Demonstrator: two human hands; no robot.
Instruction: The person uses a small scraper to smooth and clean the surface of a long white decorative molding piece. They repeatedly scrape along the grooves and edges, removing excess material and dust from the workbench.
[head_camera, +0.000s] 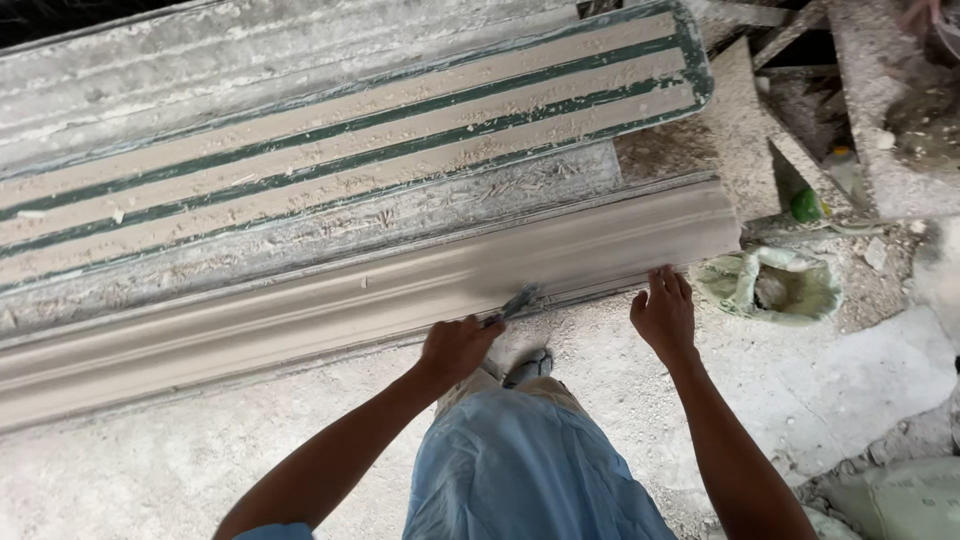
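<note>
I am looking down past a light blue garment (520, 470) and a grey shoe (528, 366) standing on the dusty concrete floor (200, 460), just on the near side of the long grey moulding (380, 290). My left hand (457, 348) is clenching its fingers around a small scraping tool (517, 301), whose blade is touching the moulding's near edge. My right hand (664, 316) is resting with its fingers released and spread, its fingertips touching the near edge of the moulding close to its right end. The moulding is lying lengthwise across the view on a dust-covered tabletop (300, 235). Just beyond the moulding, a green-edged mould with long tan grooves (380, 130) is running parallel to it. Off the moulding's right end, a plaster-caked bucket (770, 285) is sitting on the floor, and a small green object (806, 205) is lying a little beyond that among rough boards (740, 130).
</note>
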